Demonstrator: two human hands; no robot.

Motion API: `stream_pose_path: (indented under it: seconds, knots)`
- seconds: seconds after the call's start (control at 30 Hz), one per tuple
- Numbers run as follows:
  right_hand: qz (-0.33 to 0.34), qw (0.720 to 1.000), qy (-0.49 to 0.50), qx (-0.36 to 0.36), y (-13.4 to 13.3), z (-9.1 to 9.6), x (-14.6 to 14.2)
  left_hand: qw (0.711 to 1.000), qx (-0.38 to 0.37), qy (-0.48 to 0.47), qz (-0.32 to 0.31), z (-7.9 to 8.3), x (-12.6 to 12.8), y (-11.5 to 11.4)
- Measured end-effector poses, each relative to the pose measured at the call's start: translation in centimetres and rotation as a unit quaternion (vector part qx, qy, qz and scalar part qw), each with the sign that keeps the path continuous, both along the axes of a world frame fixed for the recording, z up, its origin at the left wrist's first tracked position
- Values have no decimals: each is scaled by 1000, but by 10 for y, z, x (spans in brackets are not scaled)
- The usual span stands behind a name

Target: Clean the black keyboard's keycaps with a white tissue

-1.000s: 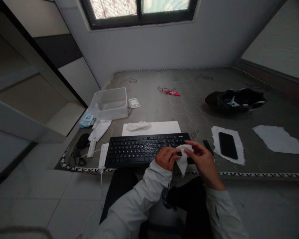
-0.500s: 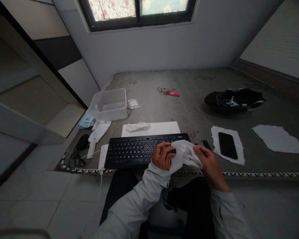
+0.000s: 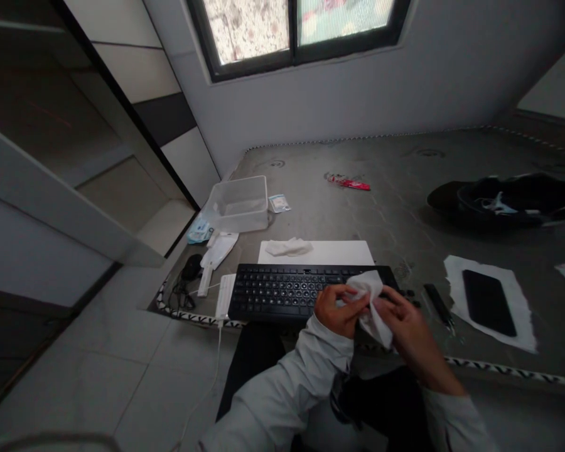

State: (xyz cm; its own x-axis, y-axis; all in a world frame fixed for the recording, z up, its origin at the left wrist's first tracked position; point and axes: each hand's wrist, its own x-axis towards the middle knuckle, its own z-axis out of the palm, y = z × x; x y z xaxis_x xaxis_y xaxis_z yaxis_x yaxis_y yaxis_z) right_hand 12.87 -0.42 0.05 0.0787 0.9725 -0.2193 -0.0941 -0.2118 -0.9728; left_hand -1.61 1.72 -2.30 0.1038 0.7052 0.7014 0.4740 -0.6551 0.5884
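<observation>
Both hands grip a crumpled white tissue (image 3: 366, 284) above the right part of a black keyboard (image 3: 275, 292). My left hand (image 3: 338, 309) has its fingers closed on the tissue's left side. On the other side, my right hand (image 3: 405, 323) pinches it between thumb and fingers. Part of the tissue hangs down between the two hands. The keyboard's right end is partly hidden behind them. Small dark pieces (image 3: 410, 295) lie just past that end, perhaps loose keys; I cannot make them out exactly.
A folded tissue (image 3: 289, 247) lies on a white sheet (image 3: 341, 251) behind the keyboard. At right are a dark slim tool (image 3: 437, 306), a black phone (image 3: 488, 301) on a tissue, and a black cap (image 3: 489, 204). A clear plastic bin (image 3: 240, 204) and a mouse (image 3: 191, 267) stand left.
The view has swung left, so things appear further right. My hands have drawn closer together, and the tissue spread between them is now bunched smaller.
</observation>
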Motion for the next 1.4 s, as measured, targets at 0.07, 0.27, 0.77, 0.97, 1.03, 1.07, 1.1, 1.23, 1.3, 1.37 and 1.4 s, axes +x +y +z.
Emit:
stream_pose_path:
  seconds: [0.07, 0.27, 0.77, 0.97, 1.03, 1.07, 1.1, 1.23, 1.3, 1.37, 1.4]
  knots:
    - [24, 1000, 14, 2, 1, 0, -1, 1000, -20, 6, 0, -4, 0, 0]
    - [-20, 1000, -12, -20, 0, -2, 9, 996, -76, -50, 11, -6, 3, 2]
    - [-71, 997, -17, 8, 1, -15, 4, 984, -84, -132, -80, 14, 8, -10]
    - [-118, 992, 34, 13, -3, -16, -5, 983, -118, -117, -80, 6, 5, -5]
    - [-136, 990, 35, 15, -4, -16, -7, 983, -118, -117, -80, 5, 4, -3]
    - [-143, 989, 35, 15, -4, -17, -8, 983, -118, -118, -75, 4, 3, -3]
    - [-150, 988, 36, 15, -3, -16, -9, 984, -116, -119, -71, 4, 3, -3]
    - [-151, 987, 55, 25, 0, -14, -12, 982, -130, -121, -63, 4, 2, -1]
    - [-131, 989, 53, 36, 1, -12, -11, 979, -152, -122, -55, 4, 0, 0]
    - [-107, 993, 36, 40, 1, -10, -9, 977, -168, -127, -37, 5, 0, 1]
    - [-96, 994, 26, 41, 1, -10, -7, 976, -173, -131, -27, 5, 0, 1]
